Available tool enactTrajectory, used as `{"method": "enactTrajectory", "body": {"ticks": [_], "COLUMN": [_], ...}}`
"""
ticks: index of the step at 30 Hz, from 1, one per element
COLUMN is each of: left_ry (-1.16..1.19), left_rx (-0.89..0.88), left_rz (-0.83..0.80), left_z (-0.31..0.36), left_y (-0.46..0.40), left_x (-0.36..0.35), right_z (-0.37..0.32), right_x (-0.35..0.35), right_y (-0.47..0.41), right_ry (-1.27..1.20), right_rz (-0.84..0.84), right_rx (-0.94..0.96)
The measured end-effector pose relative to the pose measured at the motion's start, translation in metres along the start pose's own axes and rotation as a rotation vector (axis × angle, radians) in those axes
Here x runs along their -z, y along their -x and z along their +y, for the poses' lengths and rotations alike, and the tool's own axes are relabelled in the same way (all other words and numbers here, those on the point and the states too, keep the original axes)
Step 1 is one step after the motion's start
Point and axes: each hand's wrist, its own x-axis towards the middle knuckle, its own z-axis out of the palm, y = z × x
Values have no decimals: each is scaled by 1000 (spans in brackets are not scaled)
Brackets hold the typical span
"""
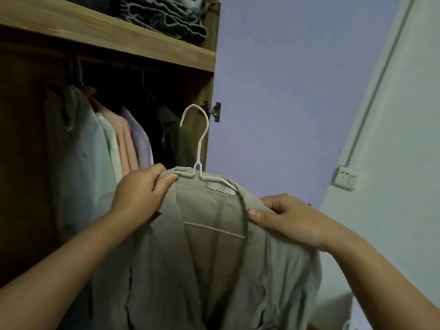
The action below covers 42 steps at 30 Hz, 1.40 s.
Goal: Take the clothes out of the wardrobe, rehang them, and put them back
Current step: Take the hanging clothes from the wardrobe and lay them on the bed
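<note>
Materials: cloth, coated wire, wood grain.
Shirt [214, 270] matt beige woven cloth, creased; hanger [199, 148] smooth white coated wire; wardrobe shelf [114, 36] matt wood grain; folded clothes [164, 15] coarse.

1. No text, brand, number or sign can be read anywhere in the view.
2. The shirt [214, 258] carries a pale label [220, 188] sewn inside the collar, just below the hanger [198, 148] neck; its face looks blank, and any print is too blurred to make out.
3. The wall switch plate [345, 179], well to the right of the shirt, shows small dark marks, too small to read as letters or symbols.
</note>
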Motion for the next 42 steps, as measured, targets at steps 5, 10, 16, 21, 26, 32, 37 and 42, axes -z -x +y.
{"method": "enactTrajectory", "body": {"ticks": [5,10,16,21,26,32,37,42], "left_ry": [186,371,556,677,782,916,1021,1088], "left_rx": [-48,-148,-299,-395,-503,-641,-753,-894], "left_rz": [-104,-239,-415,-570,-693,-844,-966,-1041], "left_z": [42,84,142,202,267,344,403,460], "left_y": [-3,-16,-16,6,39,96,159,230], "left_x": [-39,-73,-115,-136,-144,-135,-110,-69], "right_z": [34,55,70,72,52,29,-3,-43], "right_x": [18,30,18,-4,-23,-53,-88,-128], "right_y": [41,93,165,234,304,394,469,546], "right_ry": [245,335,372,317,269,303,337,304], "right_rz": [323,498,671,802,931,1075,1154,1240], "right_rx": [-113,-263,-522,-702,-856,-1068,-1245,-1394]}}
